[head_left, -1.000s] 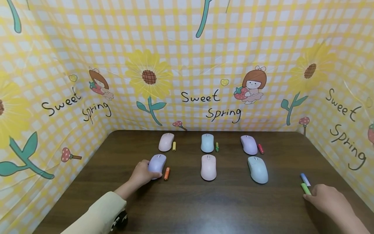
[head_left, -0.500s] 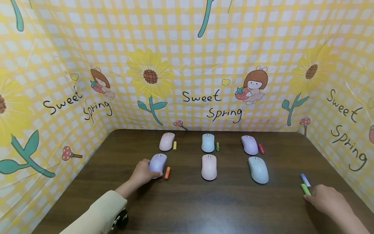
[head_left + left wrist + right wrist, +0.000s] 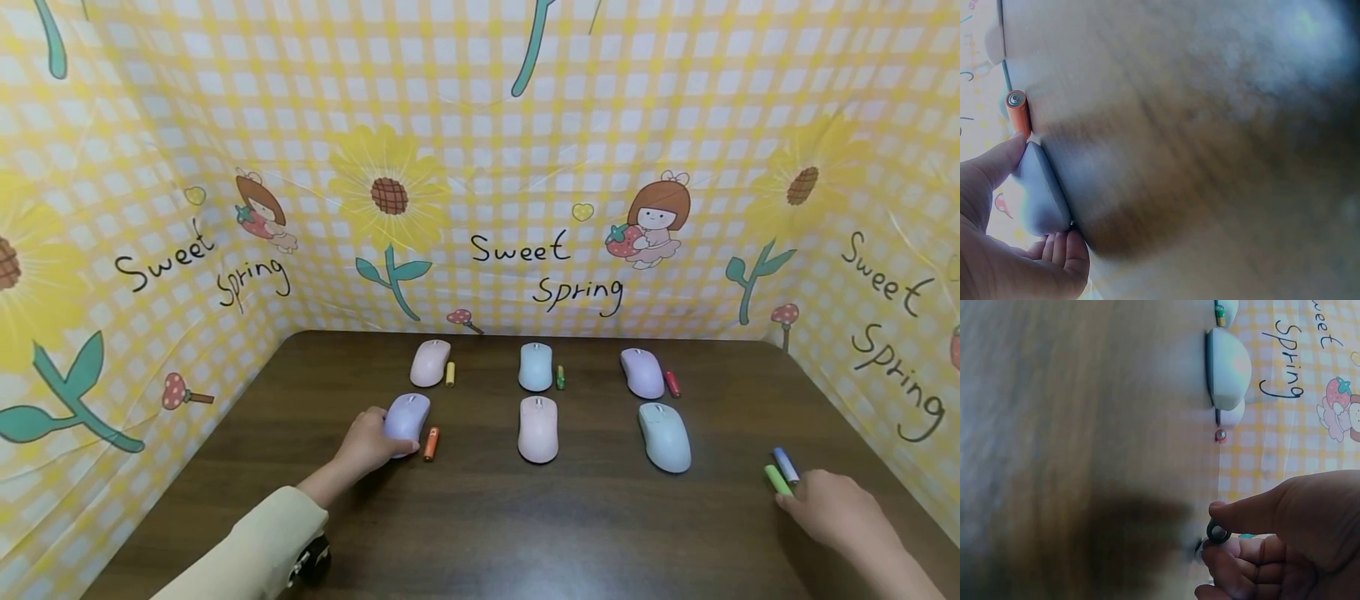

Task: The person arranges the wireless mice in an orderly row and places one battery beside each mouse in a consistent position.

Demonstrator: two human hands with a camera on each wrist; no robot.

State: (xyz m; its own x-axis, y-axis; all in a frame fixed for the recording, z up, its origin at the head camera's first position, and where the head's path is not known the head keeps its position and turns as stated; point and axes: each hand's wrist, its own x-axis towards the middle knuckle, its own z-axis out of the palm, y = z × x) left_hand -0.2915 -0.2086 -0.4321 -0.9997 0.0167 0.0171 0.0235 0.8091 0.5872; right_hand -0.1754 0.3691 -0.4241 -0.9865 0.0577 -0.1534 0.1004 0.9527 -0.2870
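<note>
At the left of the table, my left hand (image 3: 369, 443) holds a purple computer mouse (image 3: 407, 423) between thumb and fingers; the mouse rests on the wood. An orange battery (image 3: 431, 444) stands out beside my thumb, also plain in the left wrist view. Over at the right, my right hand (image 3: 836, 508) pinches a light green battery (image 3: 777, 480) between thumb and fingers. The right wrist view shows the end of that battery (image 3: 1218, 532) at the fingertips. Just behind it on the table is a blue and white battery (image 3: 785, 465).
A pink mouse (image 3: 538, 429) and a light blue mouse (image 3: 664, 437) sit in the front row. Behind stand another pink mouse (image 3: 431, 363) with a yellow battery (image 3: 450, 374), a blue mouse (image 3: 536, 367) with a green battery (image 3: 560, 377), and a purple mouse (image 3: 642, 372) with a red battery (image 3: 672, 384).
The light green battery has shifted slightly left and away from the blue and white one in my right hand's pinch. My left hand keeps its hold on the purple mouse.
</note>
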